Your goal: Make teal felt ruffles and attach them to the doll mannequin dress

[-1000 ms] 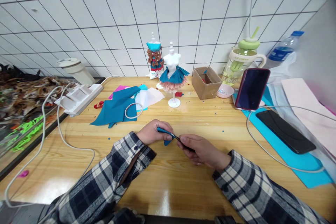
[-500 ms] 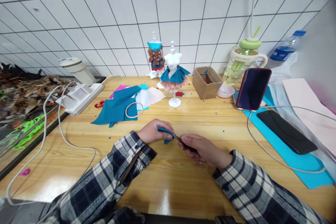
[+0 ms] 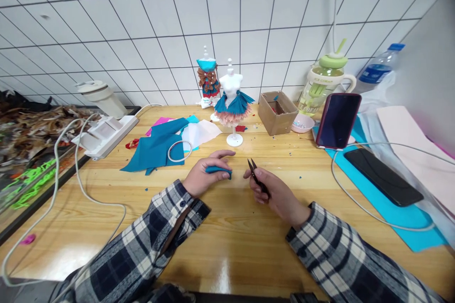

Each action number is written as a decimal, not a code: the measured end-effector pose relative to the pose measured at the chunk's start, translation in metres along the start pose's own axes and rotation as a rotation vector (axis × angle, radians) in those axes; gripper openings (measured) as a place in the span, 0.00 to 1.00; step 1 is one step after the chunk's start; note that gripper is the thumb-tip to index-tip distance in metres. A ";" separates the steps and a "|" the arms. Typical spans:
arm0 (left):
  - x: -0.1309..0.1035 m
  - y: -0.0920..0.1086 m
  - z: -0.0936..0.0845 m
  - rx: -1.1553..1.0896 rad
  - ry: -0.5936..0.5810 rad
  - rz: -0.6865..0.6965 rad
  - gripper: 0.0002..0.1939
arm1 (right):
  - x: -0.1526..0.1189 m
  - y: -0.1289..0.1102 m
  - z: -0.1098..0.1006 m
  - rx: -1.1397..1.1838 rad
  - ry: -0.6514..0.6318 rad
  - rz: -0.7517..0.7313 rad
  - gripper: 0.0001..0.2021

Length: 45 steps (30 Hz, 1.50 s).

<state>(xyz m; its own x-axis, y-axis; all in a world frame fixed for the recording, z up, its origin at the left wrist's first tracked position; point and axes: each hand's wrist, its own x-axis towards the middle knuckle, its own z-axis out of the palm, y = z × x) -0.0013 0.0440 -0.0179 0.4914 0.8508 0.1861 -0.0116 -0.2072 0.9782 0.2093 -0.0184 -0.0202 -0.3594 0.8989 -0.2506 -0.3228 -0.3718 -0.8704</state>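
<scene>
Between thumb and fingers, my left hand (image 3: 206, 173) pinches a small folded piece of blue fabric (image 3: 217, 169). Its index finger points out to the right. My right hand (image 3: 268, 188) grips dark thread snips (image 3: 259, 179), whose two blades are apart and point up and away. A gap separates the blades from the fabric. Beyond the hands stands a white mini dress form (image 3: 231, 84) wearing a blue and pink ruffled skirt (image 3: 234, 106). Larger blue fabric (image 3: 152, 147) lies to the left, with a white ring (image 3: 179, 151) on it.
Behind are a second dressed form (image 3: 207, 78), a cardboard box (image 3: 277, 113) and a pink bowl (image 3: 302, 123). To the right are a propped phone (image 3: 338, 120), a black phone (image 3: 383, 177), a cup (image 3: 325, 80) and cables. A power strip (image 3: 105, 136) and feathers (image 3: 39, 120) are left.
The snips have come away from the blue fabric, and their blades have swung upward. My hands are further apart. My left index finger has extended, and the fabric is tucked closer into that hand.
</scene>
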 end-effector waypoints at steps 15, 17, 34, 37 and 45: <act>-0.006 0.015 0.019 0.187 -0.314 0.012 0.05 | 0.003 0.003 0.004 -0.063 0.043 0.192 0.23; -0.006 0.013 0.019 0.165 -0.310 0.008 0.12 | 0.005 0.005 0.002 -0.112 0.122 0.071 0.24; -0.004 0.004 0.025 0.038 -0.036 -0.409 0.20 | 0.010 -0.001 -0.015 -0.568 0.434 -0.402 0.21; -0.004 -0.001 0.023 -0.010 0.066 -0.387 0.20 | 0.007 -0.004 -0.013 -0.500 0.430 -0.371 0.19; -0.001 -0.007 0.023 -0.274 0.191 -0.370 0.20 | 0.008 0.007 -0.011 -0.697 0.201 -0.189 0.26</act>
<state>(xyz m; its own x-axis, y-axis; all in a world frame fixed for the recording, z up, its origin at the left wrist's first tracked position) 0.0184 0.0331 -0.0272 0.3378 0.9218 -0.1901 -0.1072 0.2383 0.9652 0.2136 -0.0110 -0.0331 -0.1641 0.9828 -0.0849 0.2908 -0.0341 -0.9562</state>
